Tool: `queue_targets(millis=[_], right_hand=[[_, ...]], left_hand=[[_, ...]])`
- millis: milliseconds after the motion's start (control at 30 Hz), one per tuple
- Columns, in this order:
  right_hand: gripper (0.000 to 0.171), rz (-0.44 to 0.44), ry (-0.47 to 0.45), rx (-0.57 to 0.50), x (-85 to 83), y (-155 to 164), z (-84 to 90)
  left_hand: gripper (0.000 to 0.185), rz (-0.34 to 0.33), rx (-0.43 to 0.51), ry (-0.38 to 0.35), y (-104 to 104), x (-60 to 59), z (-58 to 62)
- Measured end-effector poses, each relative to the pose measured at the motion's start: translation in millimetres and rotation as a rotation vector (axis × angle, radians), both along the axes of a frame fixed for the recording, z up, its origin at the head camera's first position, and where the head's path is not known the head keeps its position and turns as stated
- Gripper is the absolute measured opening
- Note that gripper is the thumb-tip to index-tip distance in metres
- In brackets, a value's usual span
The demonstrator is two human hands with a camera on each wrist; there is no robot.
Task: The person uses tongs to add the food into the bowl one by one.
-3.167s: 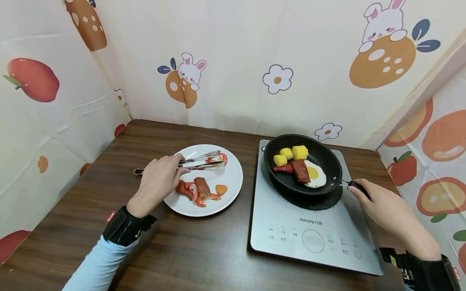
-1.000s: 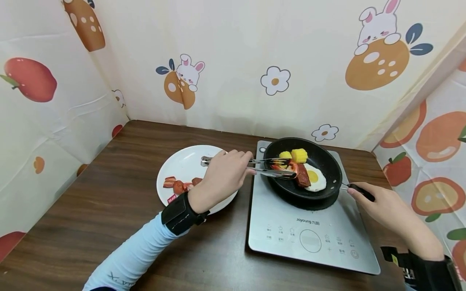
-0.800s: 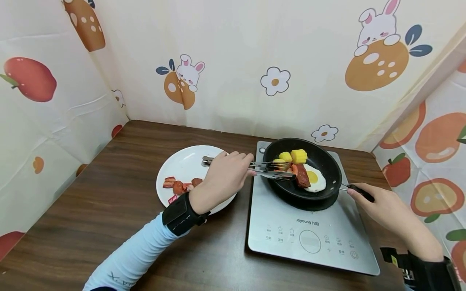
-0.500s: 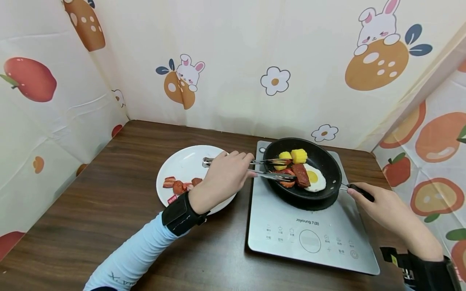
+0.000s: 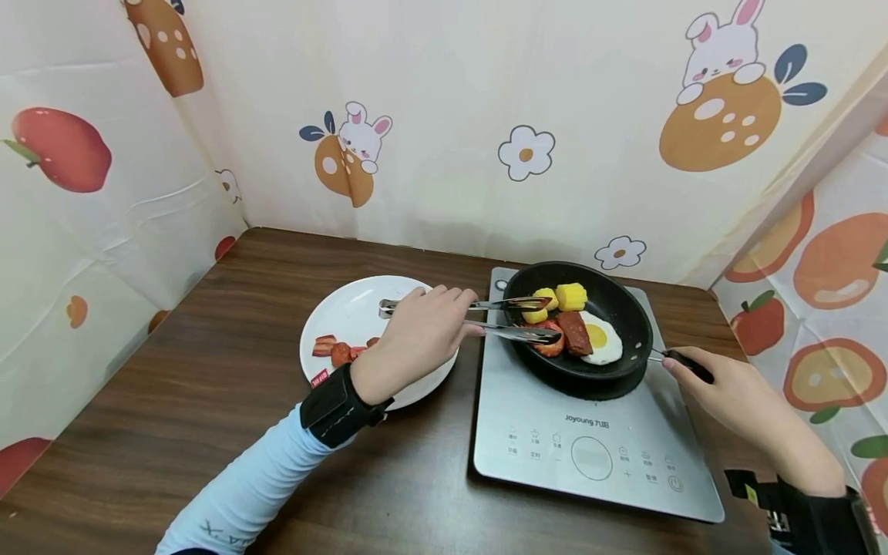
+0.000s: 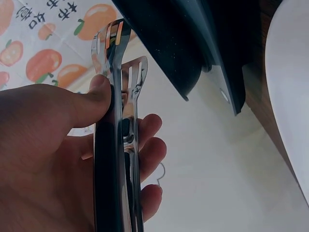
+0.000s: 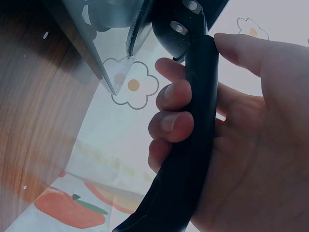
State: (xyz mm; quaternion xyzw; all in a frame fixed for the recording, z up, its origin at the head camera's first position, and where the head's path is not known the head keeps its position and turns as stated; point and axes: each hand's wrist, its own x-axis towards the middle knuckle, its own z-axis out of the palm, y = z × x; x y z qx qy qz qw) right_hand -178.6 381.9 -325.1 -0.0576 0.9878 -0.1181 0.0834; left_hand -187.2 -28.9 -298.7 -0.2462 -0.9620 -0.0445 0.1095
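Left hand (image 5: 416, 339) grips tongs (image 5: 486, 317) over egg-and-corn pan (image 5: 624, 304); right hand (image 5: 735, 401) grips its handle (image 5: 687, 364).

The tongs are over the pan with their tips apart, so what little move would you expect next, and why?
Probably draw the tongs back toward the plate. Their tips stand apart and hold nothing, the shrimp already lies in the pan, and more pieces wait on the plate. The right hand grips the pan handle.
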Motion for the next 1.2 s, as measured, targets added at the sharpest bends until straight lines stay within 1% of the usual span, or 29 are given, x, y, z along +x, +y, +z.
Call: queue_targets(millis=[133, 400, 600, 733, 967, 1100, 1200], right_hand=[[0.071, 0.002, -0.008, -0.007, 0.3, -1, 0.3], [0.072, 0.001, -0.016, -0.003, -0.2, 0, 0.9], [0.073, -0.004, -0.022, 0.007, -1.4, 1, 1.4], [0.073, -0.009, -0.024, 0.010, -1.3, 2, 1.3], [0.072, 0.000, -0.029, 0.011, -0.2, 1, 0.6], [0.073, -0.008, -0.030, 0.010, -0.9, 1, 2.0], [0.073, -0.011, -0.026, 0.009, -1.3, 0, 2.9]], left_hand=[[0.043, 0.019, 0.014, -0.040, -7, 1.2, 0.0], [0.046, 0.068, 0.019, -0.096, -26, 2.5, -1.3], [0.042, 0.101, 0.034, -0.094, -49, 7.3, -7.0], [0.043, 0.109, 0.035, -0.091, -67, 11.6, -11.8], [0.041, 0.149, 0.022, -0.125, -107, 25.9, -22.9], [0.042, 0.147, -0.006, -0.119, -128, 37.0, -27.8], [0.042, 0.139, -0.029, -0.097, -140, 46.4, -29.7]])
